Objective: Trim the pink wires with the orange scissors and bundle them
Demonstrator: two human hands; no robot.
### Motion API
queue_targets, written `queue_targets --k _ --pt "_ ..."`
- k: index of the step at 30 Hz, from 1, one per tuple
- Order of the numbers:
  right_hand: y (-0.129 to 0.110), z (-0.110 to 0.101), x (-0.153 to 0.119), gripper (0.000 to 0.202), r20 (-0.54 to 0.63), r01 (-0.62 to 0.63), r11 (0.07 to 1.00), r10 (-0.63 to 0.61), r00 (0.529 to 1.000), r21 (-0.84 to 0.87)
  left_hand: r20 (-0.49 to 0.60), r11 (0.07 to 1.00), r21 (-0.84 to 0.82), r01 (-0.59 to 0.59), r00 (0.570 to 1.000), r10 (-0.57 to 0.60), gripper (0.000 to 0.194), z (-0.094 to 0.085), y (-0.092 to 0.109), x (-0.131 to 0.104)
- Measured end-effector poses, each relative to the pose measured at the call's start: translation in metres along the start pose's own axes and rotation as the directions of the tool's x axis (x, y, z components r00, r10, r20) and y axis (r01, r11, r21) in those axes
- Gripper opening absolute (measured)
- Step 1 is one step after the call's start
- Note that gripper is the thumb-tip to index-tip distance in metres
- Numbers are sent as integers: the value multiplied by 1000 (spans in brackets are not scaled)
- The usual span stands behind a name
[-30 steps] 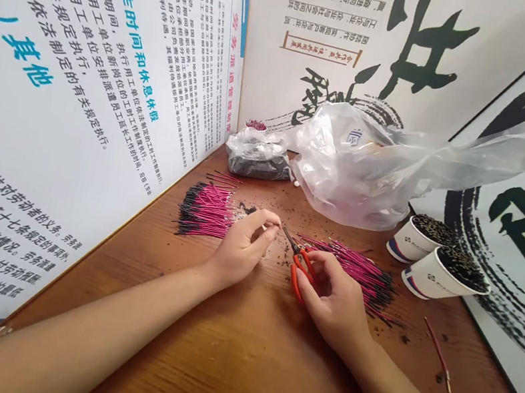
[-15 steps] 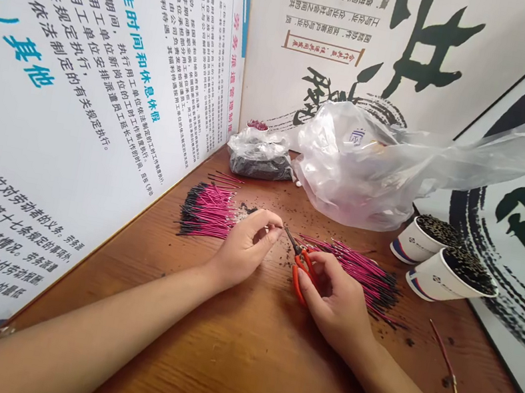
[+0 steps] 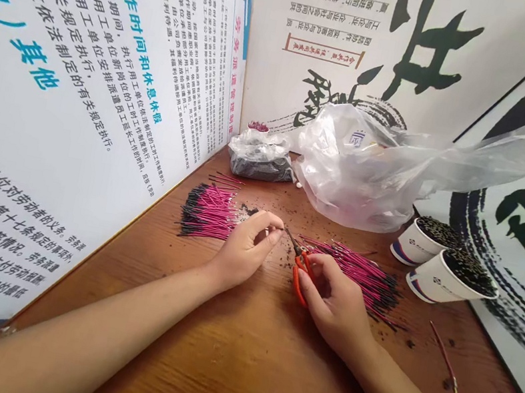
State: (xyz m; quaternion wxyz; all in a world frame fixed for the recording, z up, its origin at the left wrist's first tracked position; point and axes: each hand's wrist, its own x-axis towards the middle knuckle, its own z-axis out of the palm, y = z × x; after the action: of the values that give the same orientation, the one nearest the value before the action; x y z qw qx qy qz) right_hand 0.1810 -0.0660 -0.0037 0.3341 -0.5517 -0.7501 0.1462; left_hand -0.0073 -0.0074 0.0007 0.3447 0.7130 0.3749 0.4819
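My right hand [image 3: 333, 300] grips the orange-handled scissors [image 3: 302, 264], whose dark blades point up and left. The blade tips meet the fingertips of my left hand [image 3: 252, 242]. That hand is closed in a pinch of thumb and finger around something small and dark, mostly hidden. Left of it lies a pile of pink wires with black ends [image 3: 209, 212]. A second bundle of pink and black wires [image 3: 363, 275] lies behind and beside my right hand. Dark crumbs are scattered on the table between the two piles.
Two paper cups [image 3: 432, 272] full of small dark pieces stand at the right. A clear plastic bag [image 3: 358, 173] and a smaller bag of black items [image 3: 261, 159] sit at the back. One loose wire [image 3: 444, 359] lies on the wooden table [image 3: 222, 365]. Printed panels surround it.
Almost nothing differs. Both hands and the scissors keep the same pose, and the view has shifted very slightly.
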Motion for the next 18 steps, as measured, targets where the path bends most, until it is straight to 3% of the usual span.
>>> queue_targets --k 18 --pt "0 -1 1 18 18 -8 1000 8 1000 -4 -3 1000 15 -5 1000 5 13 0 1 0"
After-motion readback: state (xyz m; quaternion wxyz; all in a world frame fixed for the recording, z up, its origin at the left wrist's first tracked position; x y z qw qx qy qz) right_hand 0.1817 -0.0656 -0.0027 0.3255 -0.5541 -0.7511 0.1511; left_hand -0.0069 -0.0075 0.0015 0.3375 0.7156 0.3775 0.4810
